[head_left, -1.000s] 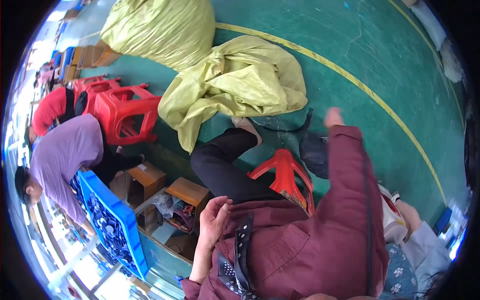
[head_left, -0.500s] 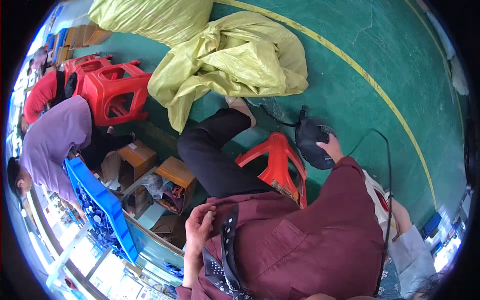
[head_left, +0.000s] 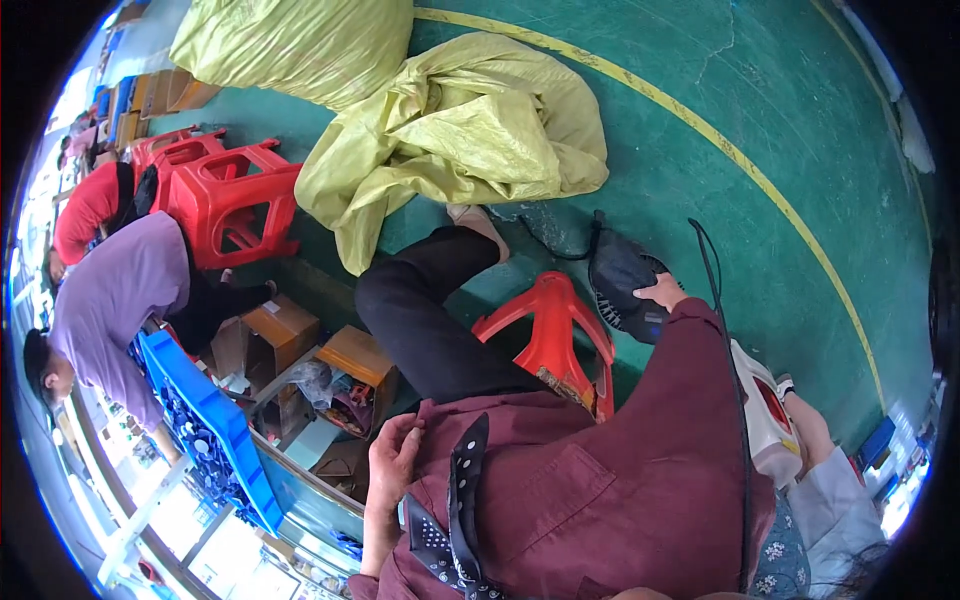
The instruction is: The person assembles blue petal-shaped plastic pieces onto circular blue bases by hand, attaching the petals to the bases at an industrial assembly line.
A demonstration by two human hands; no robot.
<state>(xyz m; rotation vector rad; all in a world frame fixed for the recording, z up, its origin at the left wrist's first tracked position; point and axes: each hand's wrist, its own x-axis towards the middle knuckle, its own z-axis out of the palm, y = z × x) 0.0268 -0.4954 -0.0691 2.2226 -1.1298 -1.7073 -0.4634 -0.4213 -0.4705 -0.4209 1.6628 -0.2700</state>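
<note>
My right hand (head_left: 662, 292) reaches out to the right and grips the edge of a black, rounded thing (head_left: 622, 275) with a ribbed rim. Its thumb lies over the top; the other fingers are partly hidden. A dark cord or strap runs from this thing along the green floor. My left hand (head_left: 393, 460) rests by my maroon shirt, fingers loosely curled, with nothing visible in it. Next to it hangs a black polka-dot cloth strip (head_left: 466, 470). Below the black thing stands a red plastic stool (head_left: 555, 320), beside my bent leg in black trousers.
Yellow-green woven sacks (head_left: 470, 130) lie ahead on the floor. Red stools (head_left: 225, 205) stand at the left, near a person in purple (head_left: 125, 280). A blue tray (head_left: 215, 420) of dark parts and cardboard boxes (head_left: 355, 360) sit left. A white-and-red container (head_left: 765, 410) is at my right.
The black thing has tilted in my right hand, showing more of its ribbed rim. The thin black cord beside my right arm has swung left. My left hand has barely moved.
</note>
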